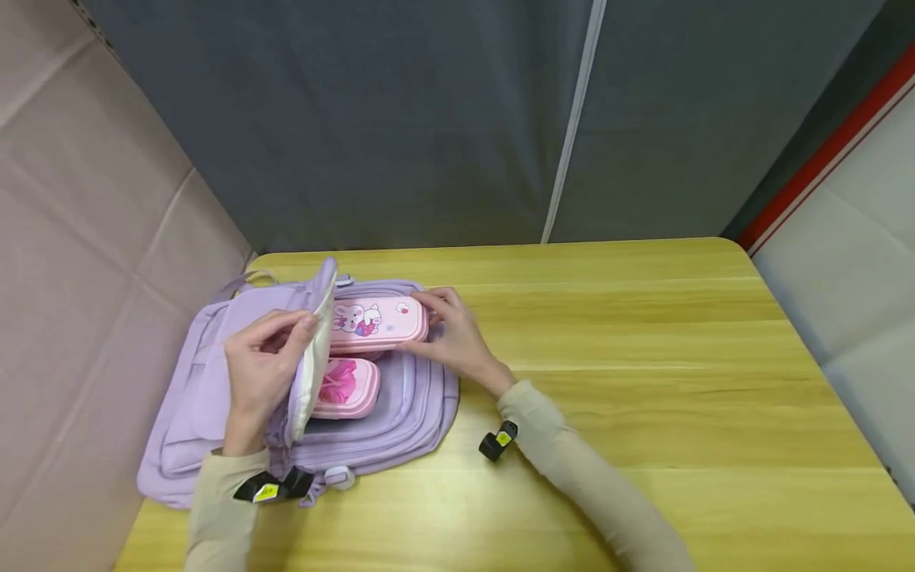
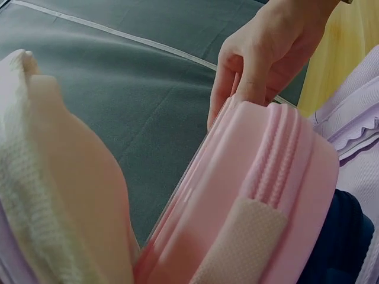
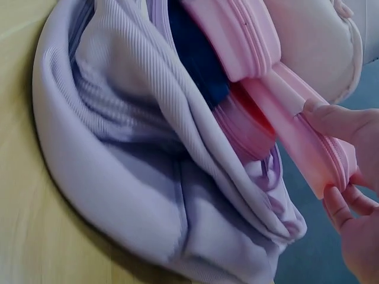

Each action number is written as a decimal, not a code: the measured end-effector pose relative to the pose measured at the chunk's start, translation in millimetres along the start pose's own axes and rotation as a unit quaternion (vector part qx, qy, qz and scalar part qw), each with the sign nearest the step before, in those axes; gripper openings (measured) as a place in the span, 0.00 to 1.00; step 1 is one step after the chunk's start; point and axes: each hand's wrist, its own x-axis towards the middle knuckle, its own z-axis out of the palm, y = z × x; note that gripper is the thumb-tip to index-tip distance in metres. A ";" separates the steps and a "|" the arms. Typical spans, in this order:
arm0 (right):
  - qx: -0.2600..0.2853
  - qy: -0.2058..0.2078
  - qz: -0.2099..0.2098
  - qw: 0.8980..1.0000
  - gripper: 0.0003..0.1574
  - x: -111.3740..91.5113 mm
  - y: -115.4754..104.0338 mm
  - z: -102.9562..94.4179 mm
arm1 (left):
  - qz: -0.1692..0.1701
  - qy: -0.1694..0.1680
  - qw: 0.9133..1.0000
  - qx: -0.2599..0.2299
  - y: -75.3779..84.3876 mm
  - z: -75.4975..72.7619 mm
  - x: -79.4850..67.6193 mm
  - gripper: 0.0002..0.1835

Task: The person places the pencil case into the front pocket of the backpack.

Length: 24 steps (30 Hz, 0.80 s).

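Note:
A pale purple backpack (image 1: pixel 214 381) lies on the table, its flap raised. My left hand (image 1: pixel 260 365) pinches the edge of that flap (image 1: pixel 314 365), whose cream lining faces right. With thumb and fingers, my right hand (image 1: pixel 461 338) grips the right end of a pink pencil case (image 1: pixel 389 322) with a bunny picture. The case's other end is hidden behind the flap in the head view. Nearer to me, a second pink case (image 1: pixel 350 389) with a deep pink design sticks out of the bag. In the right wrist view, a reddish pink item (image 3: pixel 246 121) lies below the held case.
Something dark blue (image 3: pixel 195 53) sits inside the bag beside the cases. The wooden table (image 1: pixel 643 357) extends to the right. A grey curtain (image 1: pixel 393 119) hangs behind it, and a pale padded wall (image 1: pixel 93 262) stands close on the left.

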 end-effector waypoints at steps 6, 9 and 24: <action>0.011 0.005 0.026 1.000 0.49 1.5 -5.5 15.6 | -0.006 -0.012 1.000 -0.003 -0.1 -0.6 -2.2 0.06; 0.009 0.010 0.036 0.999 0.49 2.9 -6.6 21.5 | -0.009 -0.015 1.000 -0.010 -1.2 0.2 -2.2 0.06; 0.182 -0.015 0.064 0.981 0.32 2.2 -0.6 13.5 | -0.029 -0.001 0.999 -0.014 -0.9 1.0 2.5 0.07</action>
